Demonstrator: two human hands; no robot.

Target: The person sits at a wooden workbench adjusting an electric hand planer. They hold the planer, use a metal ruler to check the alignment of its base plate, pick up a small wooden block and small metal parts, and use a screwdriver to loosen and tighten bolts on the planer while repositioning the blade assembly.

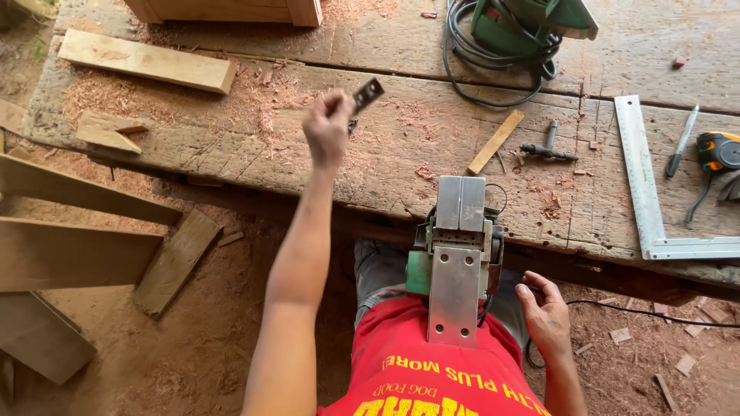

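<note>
The left hand (pixel 327 123), arm outstretched, has its grip clenched on a small metal blade (pixel 367 94); the right hand (pixel 546 314) hangs released beside the upturned planer (pixel 456 258).

A small flat metal blade (pixel 367 95) — dark grey, tilted — is held raised above the workbench. An electric planer (pixel 456 254) rests upside down against the bench edge — silver sole plate facing up.

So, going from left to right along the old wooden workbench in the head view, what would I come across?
Pale rectangular wood plank → left hand holding a small dark metal piece → thin pale wood strip → dark metal T-shaped key → silver metal square ruler → grey marker pen → orange-and-black tape measure.
</note>
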